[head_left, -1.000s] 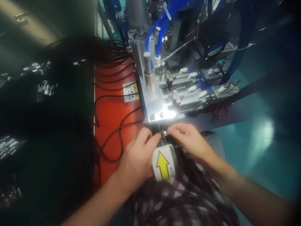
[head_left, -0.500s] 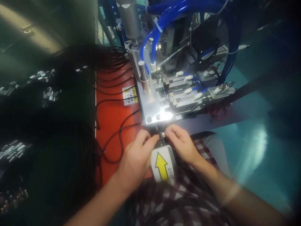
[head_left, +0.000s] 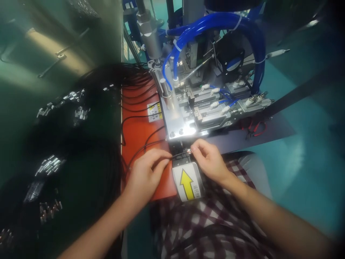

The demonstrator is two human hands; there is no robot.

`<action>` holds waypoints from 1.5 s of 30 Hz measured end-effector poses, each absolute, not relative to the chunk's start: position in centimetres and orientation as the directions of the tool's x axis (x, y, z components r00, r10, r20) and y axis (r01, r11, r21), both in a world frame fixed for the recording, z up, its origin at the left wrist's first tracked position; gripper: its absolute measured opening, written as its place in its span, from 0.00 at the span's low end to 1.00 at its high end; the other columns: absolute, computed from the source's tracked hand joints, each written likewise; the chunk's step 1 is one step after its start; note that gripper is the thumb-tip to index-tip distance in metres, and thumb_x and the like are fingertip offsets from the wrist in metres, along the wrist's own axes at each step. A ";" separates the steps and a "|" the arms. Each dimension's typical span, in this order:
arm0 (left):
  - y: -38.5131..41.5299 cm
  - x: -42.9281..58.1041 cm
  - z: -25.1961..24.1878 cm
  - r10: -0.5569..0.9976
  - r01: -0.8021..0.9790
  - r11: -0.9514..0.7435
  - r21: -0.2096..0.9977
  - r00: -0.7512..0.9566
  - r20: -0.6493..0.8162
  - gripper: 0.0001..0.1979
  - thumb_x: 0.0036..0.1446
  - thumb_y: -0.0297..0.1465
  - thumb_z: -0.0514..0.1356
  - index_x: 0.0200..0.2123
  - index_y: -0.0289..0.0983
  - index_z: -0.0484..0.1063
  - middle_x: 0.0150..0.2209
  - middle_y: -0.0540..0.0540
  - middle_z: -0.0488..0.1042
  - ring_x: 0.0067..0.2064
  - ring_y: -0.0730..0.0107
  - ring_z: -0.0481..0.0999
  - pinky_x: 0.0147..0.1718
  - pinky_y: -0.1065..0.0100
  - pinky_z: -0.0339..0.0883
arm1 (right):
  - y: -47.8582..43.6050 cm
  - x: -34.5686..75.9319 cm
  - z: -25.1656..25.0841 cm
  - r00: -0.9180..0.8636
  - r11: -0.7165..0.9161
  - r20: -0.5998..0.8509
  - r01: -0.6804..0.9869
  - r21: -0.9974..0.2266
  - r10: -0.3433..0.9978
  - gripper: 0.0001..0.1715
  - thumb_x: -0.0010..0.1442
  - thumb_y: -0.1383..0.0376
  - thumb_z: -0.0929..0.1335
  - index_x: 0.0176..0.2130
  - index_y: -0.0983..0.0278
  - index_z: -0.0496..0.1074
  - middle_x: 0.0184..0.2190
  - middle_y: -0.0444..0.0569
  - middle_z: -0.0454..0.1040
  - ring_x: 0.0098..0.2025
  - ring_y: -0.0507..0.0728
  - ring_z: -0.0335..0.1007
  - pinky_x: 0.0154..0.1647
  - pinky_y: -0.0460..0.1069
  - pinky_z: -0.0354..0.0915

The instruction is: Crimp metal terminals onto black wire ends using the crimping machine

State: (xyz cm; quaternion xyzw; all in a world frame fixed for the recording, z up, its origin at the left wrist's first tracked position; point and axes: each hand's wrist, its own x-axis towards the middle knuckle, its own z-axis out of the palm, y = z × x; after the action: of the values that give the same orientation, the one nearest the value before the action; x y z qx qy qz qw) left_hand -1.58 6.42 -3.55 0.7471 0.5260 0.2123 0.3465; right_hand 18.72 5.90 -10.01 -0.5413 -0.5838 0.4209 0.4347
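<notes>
My left hand [head_left: 148, 171] pinches a thin black cable [head_left: 180, 155] between thumb and fingertips, just in front of the machine's near edge. The cable runs level across to a small shiny metal connector [head_left: 189, 151] at its end. My right hand [head_left: 209, 158] is closed on that connector with thumb and forefinger, covering part of it. Directly below the cable lies a white plate with a yellow arrow [head_left: 186, 182]. Behind both hands stands the metal machine fixture [head_left: 179, 126], brightly lit at its front corner.
Several black cables [head_left: 140, 117] cross the orange-red machine bed [head_left: 134, 135] on the left. Bundles of cables with shiny connector ends [head_left: 50, 165] lie farther left. Blue air hoses [head_left: 212, 23] arch over the fixture. Red-handled pliers [head_left: 254, 129] rest on the grey surface at right.
My left hand has moved left, away from the right hand, so a length of cable now shows between them. The right hand keeps its grip on the connector. The whole view has shifted slightly.
</notes>
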 end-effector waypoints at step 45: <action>7.1 -3.5 -5.9 0.716 0.664 -0.698 0.268 0.635 0.291 0.15 0.64 0.23 0.49 0.43 0.36 0.74 0.37 0.44 0.74 0.35 0.72 0.75 0.32 0.73 0.69 | 5.4 18.6 -9.5 0.018 -0.076 -0.073 0.223 -0.972 0.997 0.14 0.65 0.61 0.61 0.28 0.61 0.61 0.24 0.41 0.60 0.26 0.52 0.57 0.27 0.47 0.56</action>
State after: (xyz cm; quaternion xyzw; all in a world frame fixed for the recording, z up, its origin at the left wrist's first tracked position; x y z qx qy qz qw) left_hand -3.47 7.09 -5.90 0.9016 0.3827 0.1903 0.0676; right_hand 18.60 5.37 -9.54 -0.5739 -0.5317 0.4565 0.4238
